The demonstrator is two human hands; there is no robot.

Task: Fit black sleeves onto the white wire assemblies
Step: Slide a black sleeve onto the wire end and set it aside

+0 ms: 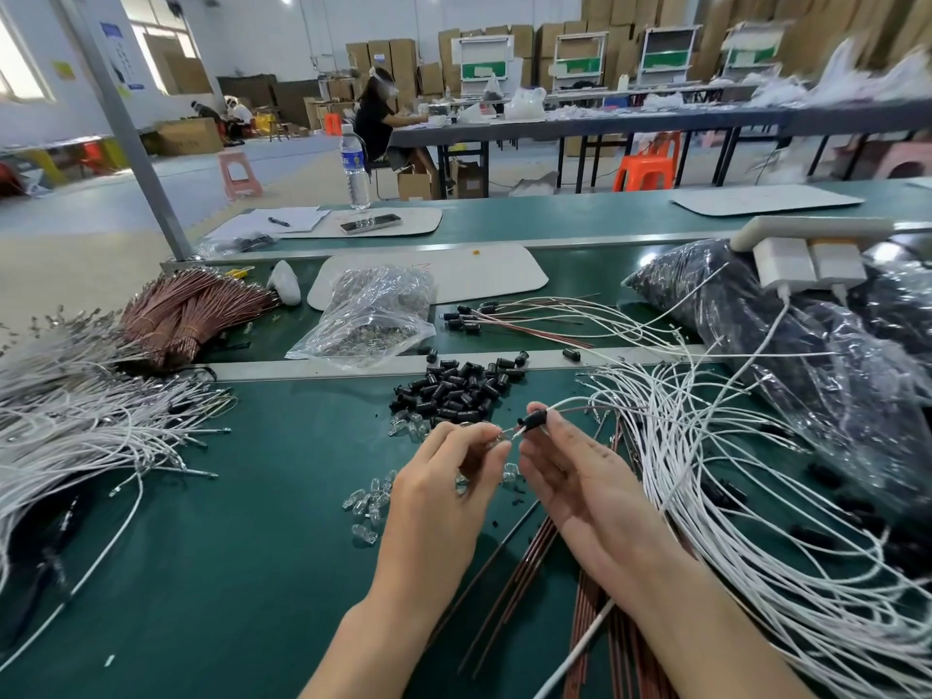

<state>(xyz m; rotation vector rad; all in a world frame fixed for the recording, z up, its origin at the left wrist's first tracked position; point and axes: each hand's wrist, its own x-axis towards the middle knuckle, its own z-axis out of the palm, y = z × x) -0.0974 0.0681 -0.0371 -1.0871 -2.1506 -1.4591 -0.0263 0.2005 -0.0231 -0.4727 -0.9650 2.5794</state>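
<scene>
The green table (201, 547) is long and very full. Close to me, the right hand (570, 476) holds one black sleeve (533, 422) between its thumb and fingers, just above the table. A white wire (570, 403) comes out of the far end of the sleeve and runs off to the right. The left hand (444, 476) pinches the near end of that wire with curled fingers; it is blurry there, so it may be a small clear bulb at the tip. Just behind the hands lies a pile of sleeves (459, 391). Little clear bulbs (373, 502) lie beside the left hand. Brown wires (529, 572) lie under the right arm. A big heap of white wires (731, 496) spreads out on the right, and another heap (75, 431) on the left. Farther back are a tied brown bundle (186, 315), a clear bag (373, 315), a few wires with sleeves on (469, 317) and shiny dark bags (807, 345). A white charger (807, 259) sits on the dark bags. On the next table stand a water bottle (355, 169) and a pen (278, 222) on paper. The room is a big hall with a gray floor. A person (375, 113) sits at a far table. There are an orange stool (645, 169), a pink stool (239, 176) and tall stacks of boxes (403, 58) by the back wall.
</scene>
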